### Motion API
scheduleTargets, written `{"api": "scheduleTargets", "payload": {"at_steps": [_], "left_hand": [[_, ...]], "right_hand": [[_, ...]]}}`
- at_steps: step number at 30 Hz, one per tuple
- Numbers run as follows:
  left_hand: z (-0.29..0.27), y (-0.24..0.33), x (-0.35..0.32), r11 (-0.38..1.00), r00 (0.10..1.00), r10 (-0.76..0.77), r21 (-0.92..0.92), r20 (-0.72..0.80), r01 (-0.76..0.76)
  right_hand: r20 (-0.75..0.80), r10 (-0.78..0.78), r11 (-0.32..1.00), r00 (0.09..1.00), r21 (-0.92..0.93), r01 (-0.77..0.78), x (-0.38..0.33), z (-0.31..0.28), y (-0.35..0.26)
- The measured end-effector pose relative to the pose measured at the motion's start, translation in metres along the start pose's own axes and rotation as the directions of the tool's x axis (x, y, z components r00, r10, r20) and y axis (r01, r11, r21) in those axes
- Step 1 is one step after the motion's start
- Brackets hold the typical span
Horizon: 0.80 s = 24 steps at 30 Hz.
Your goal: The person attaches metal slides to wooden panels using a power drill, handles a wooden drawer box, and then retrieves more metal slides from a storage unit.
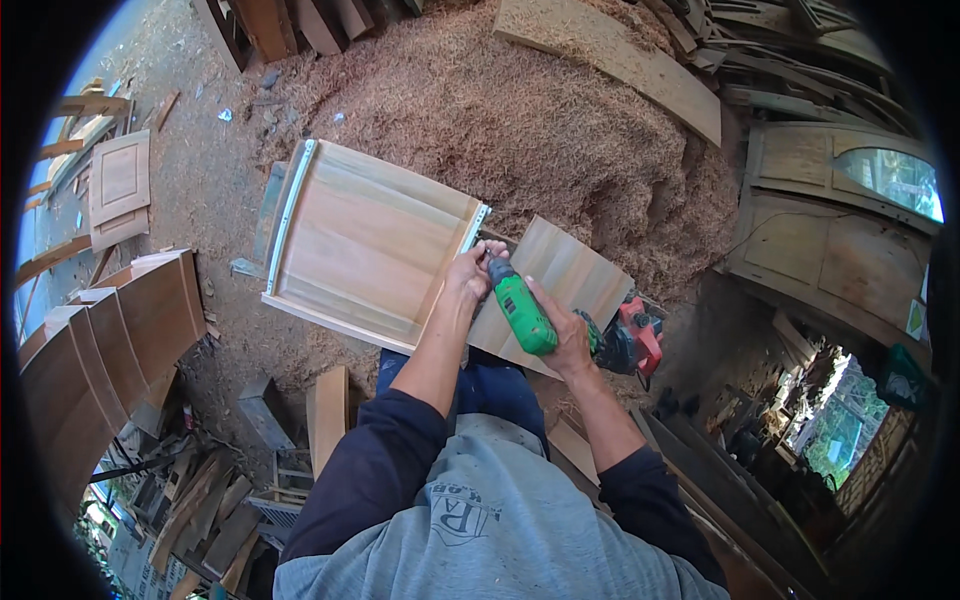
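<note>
Wooden drawer [375,235], a shallow rectangular piece of pale, smooth timber with tan and reddish bands of grain, lies tilted in front of the person, its near edge over the legs. A pale metal slide [290,215] with small holes runs along its left side, and a matching metal strip [476,228] edges the right.

The left grip [472,268] is at the drawer's right side, just beside that strip, its fingers pinched together around the front end of a drill; whether they also hold something small I cannot tell. The right grip [568,340] is wrapped around the cordless drill [522,310], a rounded green plastic body with a dark chuck pointing at the left fingertips, so the drawer lies to the left of this hand.

Under the drill is a flat striped wooden board [550,275], and near its right corner sits a red-and-black power tool [637,335]. Beyond spreads a heap of fluffy, curled brown shavings [430,110], with a flat plank [620,65] lying on it.
</note>
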<state>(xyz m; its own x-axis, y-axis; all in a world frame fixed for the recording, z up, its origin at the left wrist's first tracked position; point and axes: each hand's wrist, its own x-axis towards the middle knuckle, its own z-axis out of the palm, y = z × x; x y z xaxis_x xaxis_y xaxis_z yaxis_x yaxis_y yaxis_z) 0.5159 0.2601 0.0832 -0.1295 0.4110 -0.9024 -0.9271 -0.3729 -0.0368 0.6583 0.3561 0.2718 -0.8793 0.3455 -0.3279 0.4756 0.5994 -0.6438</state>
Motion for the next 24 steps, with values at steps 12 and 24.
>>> {"api": "scheduleTargets", "payload": {"at_steps": [12, 24], "left_hand": [[0.023, 0.017, 0.043, 0.995, 0.997, -0.062, -0.083, -0.035, 0.059], [0.023, 0.019, 0.050, 0.991, 0.989, -0.114, -0.086, -0.090, 0.106]], "right_hand": [[0.042, 0.001, 1.000, 0.999, -0.008, -0.001, 0.067, 0.006, 0.030], [0.115, 0.028, 0.999, 0.993, -0.021, -0.026, 0.091, -0.007, 0.015]]}}
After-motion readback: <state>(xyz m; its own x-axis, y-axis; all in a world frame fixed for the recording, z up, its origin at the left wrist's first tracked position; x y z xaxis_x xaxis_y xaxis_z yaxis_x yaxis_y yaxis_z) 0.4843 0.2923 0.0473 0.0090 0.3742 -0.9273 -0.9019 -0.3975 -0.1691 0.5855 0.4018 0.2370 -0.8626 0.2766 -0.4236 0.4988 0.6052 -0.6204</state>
